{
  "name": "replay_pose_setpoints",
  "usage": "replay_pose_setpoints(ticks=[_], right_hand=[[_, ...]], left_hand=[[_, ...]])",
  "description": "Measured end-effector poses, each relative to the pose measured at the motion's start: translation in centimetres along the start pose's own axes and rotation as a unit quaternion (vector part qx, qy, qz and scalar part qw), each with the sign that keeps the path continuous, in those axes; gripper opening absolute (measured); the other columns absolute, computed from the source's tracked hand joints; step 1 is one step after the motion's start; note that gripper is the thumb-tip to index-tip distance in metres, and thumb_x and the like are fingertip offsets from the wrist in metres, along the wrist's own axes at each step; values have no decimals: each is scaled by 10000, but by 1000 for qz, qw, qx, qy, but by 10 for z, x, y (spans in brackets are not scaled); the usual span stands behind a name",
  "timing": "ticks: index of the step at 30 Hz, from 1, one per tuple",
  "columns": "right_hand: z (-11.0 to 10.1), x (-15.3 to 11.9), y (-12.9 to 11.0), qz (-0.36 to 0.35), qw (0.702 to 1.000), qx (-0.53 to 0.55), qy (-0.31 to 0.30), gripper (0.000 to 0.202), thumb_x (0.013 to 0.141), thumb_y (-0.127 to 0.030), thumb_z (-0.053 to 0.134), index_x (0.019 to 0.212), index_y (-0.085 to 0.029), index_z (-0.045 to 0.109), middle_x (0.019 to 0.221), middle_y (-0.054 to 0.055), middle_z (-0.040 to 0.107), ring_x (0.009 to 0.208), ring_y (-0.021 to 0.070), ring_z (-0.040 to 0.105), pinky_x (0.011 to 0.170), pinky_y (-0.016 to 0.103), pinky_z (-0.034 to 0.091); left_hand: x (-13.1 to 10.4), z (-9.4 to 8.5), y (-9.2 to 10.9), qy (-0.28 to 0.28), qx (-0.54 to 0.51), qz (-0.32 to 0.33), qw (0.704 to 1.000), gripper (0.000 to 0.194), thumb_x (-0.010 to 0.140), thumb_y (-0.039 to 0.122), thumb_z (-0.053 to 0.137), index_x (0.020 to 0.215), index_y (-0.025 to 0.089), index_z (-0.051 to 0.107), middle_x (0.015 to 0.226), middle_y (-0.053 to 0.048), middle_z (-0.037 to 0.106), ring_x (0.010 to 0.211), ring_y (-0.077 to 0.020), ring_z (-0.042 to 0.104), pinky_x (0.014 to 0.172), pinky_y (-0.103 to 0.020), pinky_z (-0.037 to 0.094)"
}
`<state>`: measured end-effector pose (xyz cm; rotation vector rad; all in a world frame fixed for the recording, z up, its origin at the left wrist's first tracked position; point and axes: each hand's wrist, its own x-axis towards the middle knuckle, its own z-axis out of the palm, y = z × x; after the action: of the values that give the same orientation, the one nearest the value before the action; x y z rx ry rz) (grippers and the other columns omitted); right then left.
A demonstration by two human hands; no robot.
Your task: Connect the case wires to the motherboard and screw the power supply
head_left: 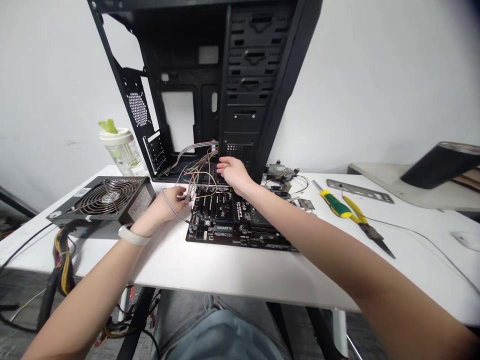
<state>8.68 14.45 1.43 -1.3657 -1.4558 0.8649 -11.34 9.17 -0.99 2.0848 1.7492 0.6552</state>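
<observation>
A black motherboard [219,227] marked GIGABYTE lies flat on the white table, in front of an open black computer case [258,135]. Thin coloured front-panel wires [197,172] run out of the case's lower part and down to the board's left edge. My left hand [170,204] is closed by that edge, its fingertips pinching the ends of some of these wires. A grey cable [171,204] passes over its fingers to the board's corner. My right hand [234,172] reaches over the board's far side. Its fingers are loosely apart beside the wires, with nothing visible in them.
On the left stand a power supply [137,200] with bundled cables and a lidded cup [122,150]. To the right lie a green-yellow screwdriver [335,204], pliers [365,225] and a metal I/O plate [360,191]. A CPU cooler [280,171] sits beside the case. A monitor stand [435,165] is far right.
</observation>
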Motion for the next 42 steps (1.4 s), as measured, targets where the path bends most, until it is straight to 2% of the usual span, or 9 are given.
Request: replay_pose_setpoints(ticks=[4, 9, 15, 19, 27, 32, 36, 40, 42], right_hand=[[-35, -29, -10, 8, 1000, 21, -15, 479, 780, 15, 470, 1232, -105, 571, 1154, 114, 669, 966, 128, 651, 878, 269, 509], [-53, -51, -8, 15, 998, 13, -55, 288, 798, -41, 553, 1058, -110, 655, 1078, 91, 686, 959, 121, 630, 939, 274, 467], [-20, -35, -6, 37, 992, 8, -121, 168, 859, -229, 569, 935, -145, 692, 840, 27, 672, 747, 120, 577, 737, 251, 455], [12, -19, -16, 46, 988, 15, -150, 265, 889, -291, 523, 721, -127, 645, 703, 12, 613, 628, 102, 498, 622, 230, 388], [31, -16, -23, 30, 986, 5, -162, 337, 871, -293, 536, 574, -139, 578, 627, -9, 568, 656, 109, 496, 677, 223, 366], [20, -23, -24, 48, 983, -4, -178, 312, 884, -330, 546, 675, -128, 660, 603, -3, 569, 666, 119, 521, 736, 241, 402], [1, -30, -25, 49, 984, 11, -173, 270, 904, -328, 524, 843, -130, 698, 776, 33, 666, 773, 131, 584, 786, 266, 438], [-23, -45, -29, 37, 989, 22, -142, 147, 846, -203, 580, 910, -166, 707, 1050, 52, 696, 963, 144, 616, 921, 307, 438], [-36, -56, -31, 25, 993, 26, -116, 173, 768, -89, 593, 872, -176, 700, 1026, 38, 701, 955, 138, 623, 942, 310, 437]], left_hand=[[-19, -11, 5, -19, 48, -10, 999, 324, 745, 252, 511, 981, 127, 694, 972, -151, 742, 899, -298, 702, 809, -351, 526], [-47, -21, 8, -13, 90, -33, 995, 367, 668, 185, 442, 931, 144, 695, 1027, -151, 739, 1018, -324, 677, 904, -374, 496], [-66, -20, 4, -2, 8, -34, 999, 360, 578, 237, 421, 863, 188, 635, 982, -79, 736, 912, -261, 688, 852, -336, 526], [-82, -15, 8, 34, -16, -41, 998, 313, 576, 260, 413, 820, 203, 599, 929, -66, 725, 900, -258, 675, 854, -353, 509], [-119, 4, -3, 108, -100, -60, 987, 122, 595, 241, 411, 698, 230, 476, 916, -43, 726, 919, -244, 668, 841, -338, 483], [-121, 7, -3, 127, -131, -60, 981, 71, 557, 241, 413, 627, 234, 405, 836, -51, 710, 872, -245, 652, 780, -335, 488], [-120, 2, 3, 98, -115, -64, 986, 77, 536, 265, 415, 605, 229, 412, 809, -46, 709, 799, -240, 634, 677, -313, 473], [-119, -1, 4, 71, -109, -47, 990, 72, 533, 270, 407, 588, 227, 426, 783, -37, 697, 792, -237, 621, 738, -335, 466], [-120, -1, 7, 67, -111, -28, 991, 116, 532, 263, 408, 620, 225, 474, 769, -36, 685, 758, -229, 611, 715, -330, 458]])
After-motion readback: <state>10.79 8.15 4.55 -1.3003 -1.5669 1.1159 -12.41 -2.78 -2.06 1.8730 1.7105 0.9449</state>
